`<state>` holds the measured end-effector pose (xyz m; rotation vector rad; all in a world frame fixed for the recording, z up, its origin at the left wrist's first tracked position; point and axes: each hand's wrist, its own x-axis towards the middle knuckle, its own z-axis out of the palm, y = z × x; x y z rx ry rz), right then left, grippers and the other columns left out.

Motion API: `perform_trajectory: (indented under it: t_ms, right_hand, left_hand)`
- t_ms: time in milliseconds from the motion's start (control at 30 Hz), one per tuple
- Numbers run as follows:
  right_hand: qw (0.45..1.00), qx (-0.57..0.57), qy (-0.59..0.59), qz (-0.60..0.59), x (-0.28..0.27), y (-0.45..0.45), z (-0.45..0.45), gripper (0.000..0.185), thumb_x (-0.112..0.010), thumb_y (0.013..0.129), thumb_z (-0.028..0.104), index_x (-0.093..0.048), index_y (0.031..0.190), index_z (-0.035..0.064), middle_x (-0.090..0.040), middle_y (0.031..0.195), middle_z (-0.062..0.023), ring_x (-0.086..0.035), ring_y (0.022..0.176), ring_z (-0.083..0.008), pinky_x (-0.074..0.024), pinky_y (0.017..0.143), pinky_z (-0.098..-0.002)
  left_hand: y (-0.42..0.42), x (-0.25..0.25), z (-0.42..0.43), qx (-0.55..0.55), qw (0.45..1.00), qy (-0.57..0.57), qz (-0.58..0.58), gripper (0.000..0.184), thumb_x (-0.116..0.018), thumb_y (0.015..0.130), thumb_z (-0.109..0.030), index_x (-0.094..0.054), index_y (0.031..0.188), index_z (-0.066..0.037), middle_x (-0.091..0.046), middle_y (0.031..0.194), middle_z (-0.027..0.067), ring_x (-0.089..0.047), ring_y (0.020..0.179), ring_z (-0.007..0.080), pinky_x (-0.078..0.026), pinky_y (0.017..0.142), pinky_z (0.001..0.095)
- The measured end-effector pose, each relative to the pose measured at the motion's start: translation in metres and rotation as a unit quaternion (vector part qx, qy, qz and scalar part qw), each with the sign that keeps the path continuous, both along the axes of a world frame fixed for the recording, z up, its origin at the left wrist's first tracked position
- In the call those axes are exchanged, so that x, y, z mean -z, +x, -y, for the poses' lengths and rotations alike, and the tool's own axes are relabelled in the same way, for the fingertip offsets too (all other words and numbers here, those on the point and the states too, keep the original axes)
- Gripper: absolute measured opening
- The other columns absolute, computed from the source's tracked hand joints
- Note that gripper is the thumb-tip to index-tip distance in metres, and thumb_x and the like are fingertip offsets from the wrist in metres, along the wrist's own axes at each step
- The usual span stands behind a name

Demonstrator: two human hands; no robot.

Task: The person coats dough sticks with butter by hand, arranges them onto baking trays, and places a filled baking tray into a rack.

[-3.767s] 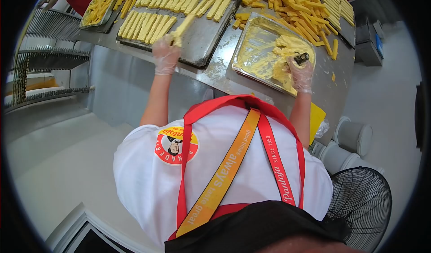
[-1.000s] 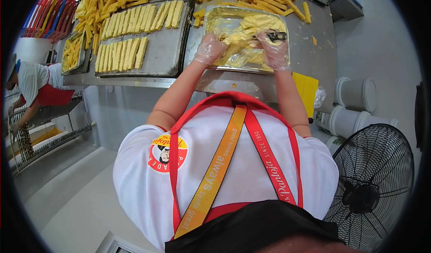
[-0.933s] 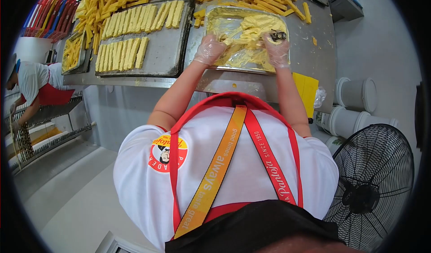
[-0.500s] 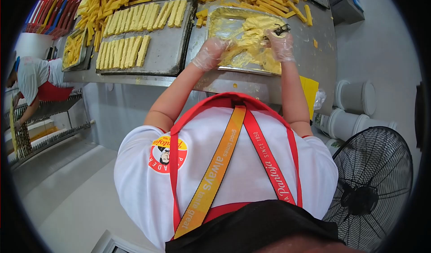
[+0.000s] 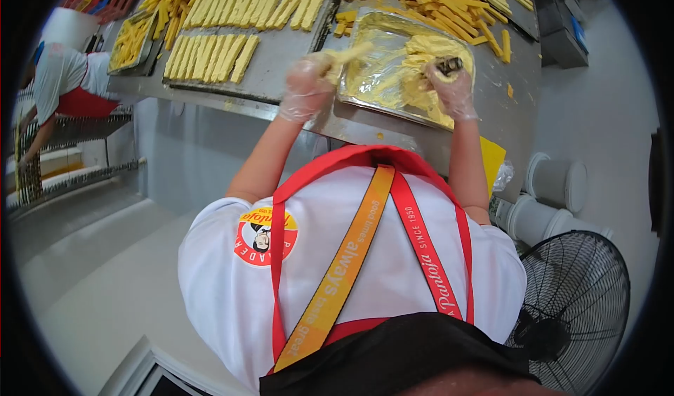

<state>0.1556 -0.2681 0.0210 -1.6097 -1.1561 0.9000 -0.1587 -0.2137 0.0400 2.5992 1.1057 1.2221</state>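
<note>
My left hand (image 5: pixel 307 87), in a clear plastic glove and blurred by motion, is closed on a pale yellow bread stick (image 5: pixel 352 53) that points toward the shallow metal pan (image 5: pixel 385 113). My right hand (image 5: pixel 453 93), also gloved, grips a tool with a dark handle (image 5: pixel 449 65) over the pan's right side; its working end is hidden. Soft yellow cream (image 5: pixel 423 50) lies heaped and smeared in the pan. To the left, a dark baking tray (image 5: pixel 279 57) bears two rows of cream-coated sticks (image 5: pixel 210 57).
Plain yellow sticks (image 5: pixel 449 10) are piled at the table's back. A smaller tray of sticks (image 5: pixel 132 41) stands at the left. Beyond it, a co-worker in a white shirt (image 5: pixel 60 76) bends over a rack. A black fan (image 5: pixel 572 305) and white buckets (image 5: pixel 558 184) are at the right.
My left hand has drawn back from the cream toward the left, with the stick now showing above the pan. My right hand stays at the pan's right side with the tool.
</note>
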Motion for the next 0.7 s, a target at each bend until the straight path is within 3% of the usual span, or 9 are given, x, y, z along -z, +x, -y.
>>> perform_trajectory:
  t_ms: [67, 100, 233, 333, 467, 500, 600, 633, 700]
  right_hand:
    - [0.97, -0.097, -0.02, -0.221, -0.013, -0.022, 0.015, 0.024, -0.074, 0.083, 0.02, -0.064, 0.094, 0.0009, -0.069, 0.081, -0.009, -0.066, 0.072, -0.0149, -0.055, 0.063, -0.0292]
    - [0.966, -0.134, -0.077, -0.208, -0.013, -0.018, 0.016, 0.023, -0.076, 0.082, 0.017, -0.065, 0.097, 0.0021, -0.07, 0.085, -0.0075, -0.066, 0.072, -0.0141, -0.0556, 0.061, -0.0276]
    - [0.991, 0.049, -0.102, -0.076, 0.014, 0.011, -0.004, 0.019, -0.071, 0.085, 0.019, -0.067, 0.091, 0.0015, -0.07, 0.084, -0.008, -0.066, 0.07, -0.015, -0.0552, 0.064, -0.0292]
    - [0.97, 0.091, -0.046, 0.221, 0.0, 0.006, -0.011, 0.021, -0.073, 0.084, 0.023, -0.068, 0.089, 0.0028, -0.07, 0.083, -0.0077, -0.067, 0.072, -0.0166, -0.0543, 0.067, -0.0316]
    - [0.991, -0.111, -0.048, -0.052, -0.009, -0.024, 0.005, 0.027, -0.077, 0.082, 0.025, -0.066, 0.092, 0.0029, -0.07, 0.083, -0.0067, -0.066, 0.074, -0.0186, -0.053, 0.067, -0.0337]
    - [0.986, -0.161, -0.01, 0.048, -0.016, -0.021, 0.005, 0.027, -0.076, 0.082, 0.024, -0.065, 0.094, 0.003, -0.07, 0.084, -0.0075, -0.066, 0.073, -0.0169, -0.0539, 0.066, -0.0332]
    - [0.991, -0.083, -0.107, -0.017, -0.013, 0.015, -0.016, 0.027, -0.076, 0.082, 0.025, -0.063, 0.091, 0.0026, -0.069, 0.083, -0.0066, -0.066, 0.071, -0.0166, -0.0542, 0.064, -0.0339]
    - [0.993, 0.053, -0.094, 0.041, -0.01, 0.026, -0.02, 0.022, -0.072, 0.085, 0.022, -0.062, 0.089, 0.0024, -0.068, 0.078, -0.0083, -0.064, 0.064, -0.0207, -0.053, 0.061, -0.0362]
    - [0.959, 0.138, -0.014, 0.246, 0.002, 0.043, -0.029, 0.021, -0.073, 0.084, 0.022, -0.065, 0.088, 0.0028, -0.068, 0.074, -0.0095, -0.065, 0.063, -0.0231, -0.0532, 0.06, -0.0372]
  left_hand:
    - [-0.037, 0.003, -0.004, -0.119, 0.992, 0.02, -0.023, 0.003, -0.065, 0.078, -0.008, -0.064, 0.079, -0.006, -0.062, 0.07, 0.0147, -0.061, 0.066, 0.0352, -0.049, 0.059, 0.045]
    - [-0.055, 0.004, -0.007, -0.172, 0.985, 0.013, -0.027, 0.003, -0.066, 0.079, -0.009, -0.064, 0.079, -0.007, -0.062, 0.069, 0.0151, -0.061, 0.065, 0.0353, -0.049, 0.059, 0.0441]
    - [-0.121, 0.03, -0.018, -0.298, 0.949, -0.017, -0.101, 0.008, -0.069, 0.077, -0.013, -0.066, 0.074, -0.006, -0.063, 0.067, 0.0142, -0.062, 0.06, 0.0341, -0.05, 0.058, 0.0442]
    - [-0.136, 0.043, -0.016, -0.311, 0.945, -0.007, -0.097, 0.017, -0.07, 0.076, -0.019, -0.064, 0.067, -0.006, -0.063, 0.067, 0.0139, -0.062, 0.064, 0.0343, -0.05, 0.063, 0.045]
    - [-0.135, 0.047, -0.02, -0.351, 0.909, -0.042, -0.219, 0.025, -0.072, 0.076, -0.028, -0.065, 0.081, -0.004, -0.063, 0.081, 0.0165, -0.06, 0.082, 0.0367, -0.047, 0.077, 0.0461]
    - [-0.129, 0.035, -0.016, -0.36, 0.905, -0.027, -0.225, 0.029, -0.073, 0.076, -0.03, -0.064, 0.085, -0.004, -0.063, 0.085, 0.0171, -0.058, 0.087, 0.0371, -0.046, 0.081, 0.0462]
    - [-0.108, 0.021, -0.022, -0.351, 0.913, 0.009, -0.209, 0.047, -0.075, 0.076, -0.038, -0.061, 0.102, -0.003, -0.061, 0.097, 0.0179, -0.053, 0.1, 0.0371, -0.043, 0.087, 0.0469]
    - [-0.091, 0.007, -0.024, -0.334, 0.925, 0.036, -0.18, 0.047, -0.075, 0.075, -0.038, -0.061, 0.103, -0.003, -0.061, 0.096, 0.0178, -0.054, 0.099, 0.0369, -0.043, 0.087, 0.0469]
    - [-0.061, -0.004, -0.044, -0.24, 0.961, 0.062, -0.126, 0.05, -0.076, 0.076, -0.037, -0.06, 0.11, -0.004, -0.061, 0.097, 0.017, -0.056, 0.095, 0.037, -0.044, 0.087, 0.0483]
